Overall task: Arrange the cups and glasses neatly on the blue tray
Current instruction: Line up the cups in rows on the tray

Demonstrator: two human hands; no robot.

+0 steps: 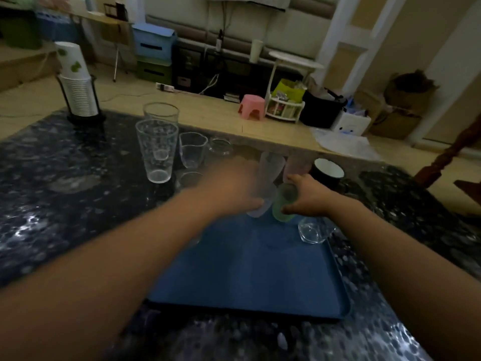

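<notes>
Lying nearest on the dark speckled stone table, the blue tray is a flat, matte rectangle with rounded corners and a low rim. At the tray's far edge the right hand grips a frosted green cup, while the blurred left hand holds a pale frosted cup just beside it. A small clear glass sits in the tray's far right corner. Beyond the tray stand tall clear tumblers, a black mug and stacked paper cups. Farther off, a pink stool rests on the tan floor.
</notes>
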